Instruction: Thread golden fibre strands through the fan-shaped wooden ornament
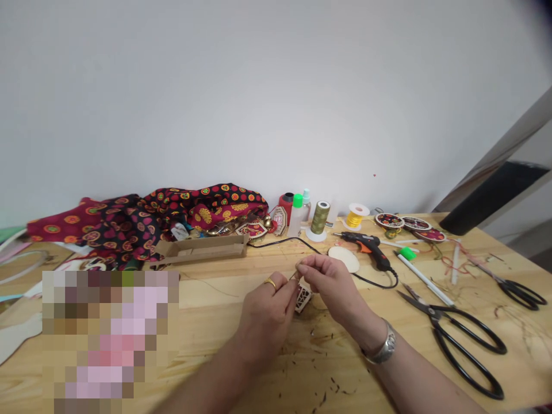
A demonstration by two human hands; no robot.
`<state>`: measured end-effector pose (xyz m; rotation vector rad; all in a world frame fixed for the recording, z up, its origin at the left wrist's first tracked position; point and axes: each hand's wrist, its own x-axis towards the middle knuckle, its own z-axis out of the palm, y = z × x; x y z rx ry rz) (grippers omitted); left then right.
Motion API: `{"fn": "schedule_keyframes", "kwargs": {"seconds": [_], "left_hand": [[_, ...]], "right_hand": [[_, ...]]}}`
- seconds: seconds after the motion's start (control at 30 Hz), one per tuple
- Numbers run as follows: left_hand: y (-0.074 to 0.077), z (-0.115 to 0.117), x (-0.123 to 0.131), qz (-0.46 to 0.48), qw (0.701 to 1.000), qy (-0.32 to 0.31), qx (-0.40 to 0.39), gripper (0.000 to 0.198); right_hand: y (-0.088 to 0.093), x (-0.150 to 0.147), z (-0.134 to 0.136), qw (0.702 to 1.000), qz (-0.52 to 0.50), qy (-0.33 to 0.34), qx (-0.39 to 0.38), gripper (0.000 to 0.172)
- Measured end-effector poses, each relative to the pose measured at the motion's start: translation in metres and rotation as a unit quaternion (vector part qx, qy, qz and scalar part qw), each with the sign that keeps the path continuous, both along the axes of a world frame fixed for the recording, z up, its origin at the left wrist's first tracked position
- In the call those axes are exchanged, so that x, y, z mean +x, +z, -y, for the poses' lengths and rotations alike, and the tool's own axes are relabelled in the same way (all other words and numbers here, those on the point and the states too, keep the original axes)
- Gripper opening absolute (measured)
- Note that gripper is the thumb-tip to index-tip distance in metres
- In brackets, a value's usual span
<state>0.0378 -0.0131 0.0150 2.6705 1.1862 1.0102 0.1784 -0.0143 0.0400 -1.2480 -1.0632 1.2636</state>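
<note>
My left hand (269, 302), with a ring on one finger, is closed at a small wooden ornament (303, 298) with a cut-out lattice pattern. The ornament shows between my hands, partly covered by fingers. My right hand (332, 284), a silver bracelet at its wrist, pinches thumb and forefinger together just above the ornament, close to my left fingertips. What lies in that pinch is too small to make out; a thin dark strand seems to run there. Behind my right hand lies a pale oval disc (344, 259).
Large black-handled scissors (435, 313) and smaller scissors (520, 292) lie at right. A glue gun (364, 246), green thread spool (319, 219), yellow spool (354, 217) and bottles (295, 215) stand behind. Patterned cloth (194, 207) and a cardboard tray (207, 251) sit at back left.
</note>
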Motion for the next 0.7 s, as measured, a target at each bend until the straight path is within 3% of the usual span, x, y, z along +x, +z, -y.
{"fn": "schedule_keyframes", "kwargs": {"seconds": [0.33,0.5,0.6,0.63,0.7], "left_hand": [[0.000,0.002,-0.001,-0.025,0.999,0.002,-0.027,0.024],[0.019,0.019,0.008,-0.190,0.976,0.024,-0.107,0.024],[0.030,0.037,0.011,-0.319,0.928,-0.055,-0.183,0.020],[0.029,0.044,0.009,-0.336,0.912,-0.086,-0.218,0.019],[0.019,0.056,-0.007,-0.291,0.913,-0.122,-0.258,0.014]], "right_hand": [[-0.002,0.000,0.000,0.999,-0.012,0.034,0.019,0.017],[-0.004,0.009,-0.004,0.999,-0.027,0.004,0.027,0.019],[-0.003,0.013,-0.007,0.998,-0.042,-0.030,0.038,0.020],[-0.002,0.014,-0.008,0.997,-0.046,-0.038,0.042,0.021],[-0.001,0.016,-0.009,0.996,-0.052,-0.048,0.045,0.022]]}}
